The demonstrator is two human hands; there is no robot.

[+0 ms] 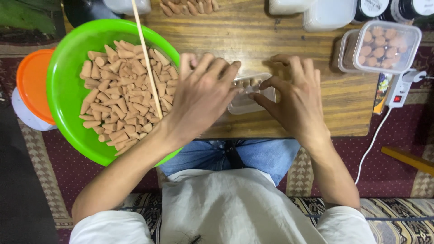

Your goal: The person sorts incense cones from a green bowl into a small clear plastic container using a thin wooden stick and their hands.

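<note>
Clear plastic box (246, 101) lies on the wooden board (343, 104), long axis left-right, under both hands. Left hand (199, 97) spreads wide; right hand (296, 97) pinches its edge. Patterned carpet (398, 167) lies beneath.

Left hand (203, 97) and right hand (294, 97) palm-down, close together, fingers (266, 83) seemingly curled inward.

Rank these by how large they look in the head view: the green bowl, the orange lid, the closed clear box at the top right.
1. green bowl, clearly largest.
2. orange lid, partly hidden by the bowl, so unsure.
3. closed clear box, close to the lid's visible part.
</note>
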